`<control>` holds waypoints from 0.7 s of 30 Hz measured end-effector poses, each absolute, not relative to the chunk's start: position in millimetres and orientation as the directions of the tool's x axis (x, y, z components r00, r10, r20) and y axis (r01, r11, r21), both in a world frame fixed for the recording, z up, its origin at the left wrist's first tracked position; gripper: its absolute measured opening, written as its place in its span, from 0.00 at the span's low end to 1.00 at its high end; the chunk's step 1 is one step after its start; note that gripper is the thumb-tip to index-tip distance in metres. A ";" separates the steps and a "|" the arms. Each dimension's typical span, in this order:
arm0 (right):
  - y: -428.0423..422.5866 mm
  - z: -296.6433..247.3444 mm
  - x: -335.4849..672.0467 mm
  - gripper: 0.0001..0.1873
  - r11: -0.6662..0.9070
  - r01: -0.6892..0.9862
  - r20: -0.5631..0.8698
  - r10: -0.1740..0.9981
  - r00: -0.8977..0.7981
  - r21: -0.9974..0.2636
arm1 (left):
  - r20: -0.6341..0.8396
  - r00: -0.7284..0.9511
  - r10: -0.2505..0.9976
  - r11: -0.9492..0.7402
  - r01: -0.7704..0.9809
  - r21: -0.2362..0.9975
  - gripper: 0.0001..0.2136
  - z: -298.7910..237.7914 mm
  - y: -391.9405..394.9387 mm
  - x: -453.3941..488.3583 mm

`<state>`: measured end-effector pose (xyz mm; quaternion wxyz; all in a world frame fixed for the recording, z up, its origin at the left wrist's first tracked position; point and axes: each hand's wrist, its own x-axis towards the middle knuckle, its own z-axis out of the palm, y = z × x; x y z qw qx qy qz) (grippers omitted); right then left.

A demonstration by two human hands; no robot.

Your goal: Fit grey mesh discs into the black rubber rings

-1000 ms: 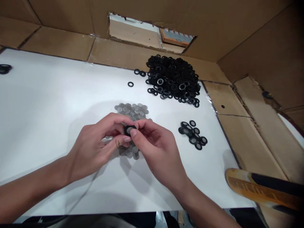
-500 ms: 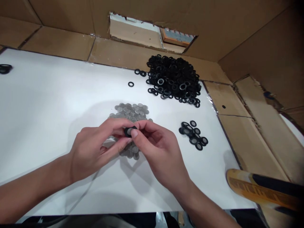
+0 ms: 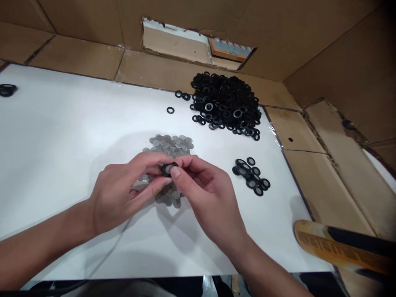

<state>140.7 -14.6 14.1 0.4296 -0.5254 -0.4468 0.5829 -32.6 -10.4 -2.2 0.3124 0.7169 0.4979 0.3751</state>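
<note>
We're at a makeshift small-parts workshop station: cardboard panels (image 3: 340, 53) wall in a white surface (image 3: 62, 165). Loose heaps of black rubber washers (image 3: 225, 101) and grey mesh discs (image 3: 168, 144) lie on it as bulk stock.

Left hand (image 3: 120, 194) and right hand (image 3: 210, 198) are kept close together; gap between fingertips is filled by black washer (image 3: 167, 169). Passage downward is blocked by grey mesh discs (image 3: 168, 146) under hands. Far path is obstructed by black washer heap (image 3: 225, 103); right path by small washer group (image 3: 250, 176). White sheet (image 3: 52, 144) left of hands is passable up to 1 washer cluster (image 3: 6, 90). Far reach is limited by cardboard wall (image 3: 198, 62). Near right corner is occupied by orange-black object (image 3: 337, 243).
</note>
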 end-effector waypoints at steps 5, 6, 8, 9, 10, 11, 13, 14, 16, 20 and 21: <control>-11.4 12.6 143.5 0.12 -0.228 -0.092 -0.221 0.972 -0.081 -0.969 | 0.178 0.247 0.953 -0.270 0.419 0.867 0.08 -1.9 -8.3 -34.3; -11.2 11.9 143.9 0.12 -0.228 -0.105 -0.220 0.972 -0.086 -0.968 | 0.170 0.258 0.951 -0.263 0.386 0.884 0.09 -1.8 -7.3 -34.6; -11.3 10.3 144.8 0.12 -0.233 -0.133 -0.220 0.970 -0.108 -0.963 | 0.144 0.270 0.952 -0.229 0.320 0.919 0.09 -1.6 -5.2 -35.0; -11.4 9.6 145.4 0.12 -0.235 -0.145 -0.218 0.968 -0.124 -0.961 | 0.125 0.267 0.955 -0.205 0.296 0.933 0.09 -1.6 -4.3 -35.0; -11.5 9.0 146.1 0.12 -0.238 -0.154 -0.217 0.966 -0.139 -0.959 | 0.109 0.258 0.960 -0.182 0.281 0.942 0.09 -1.5 -3.7 -35.0; -11.6 8.6 146.9 0.12 -0.240 -0.160 -0.216 0.965 -0.151 -0.958 | 0.098 0.246 0.964 -0.165 0.269 0.949 0.09 -1.3 -3.3 -34.9; -11.5 8.5 148.1 0.13 -0.244 -0.160 -0.218 0.962 -0.167 -0.956 | 0.095 0.224 0.970 -0.151 0.251 0.956 0.08 -0.6 -3.0 -34.5; -11.4 8.8 148.6 0.14 -0.245 -0.158 -0.218 0.961 -0.171 -0.957 | 0.094 0.215 0.972 -0.146 0.244 0.959 0.07 -0.1 -3.1 -34.4; -11.2 9.3 149.0 0.15 -0.250 -0.152 -0.223 0.959 -0.175 -0.956 | 0.081 0.204 0.976 -0.130 0.240 0.962 0.06 1.0 -3.4 -34.2; -10.7 8.9 149.5 0.17 -0.257 -0.144 -0.225 0.953 -0.204 -0.956 | 0.074 0.193 0.978 -0.122 0.251 0.960 0.07 1.6 -3.7 -34.4; -10.6 8.6 149.7 0.17 -0.257 -0.141 -0.224 0.950 -0.215 -0.956 | 0.086 0.191 0.978 -0.133 0.249 0.959 0.08 1.3 -3.6 -34.5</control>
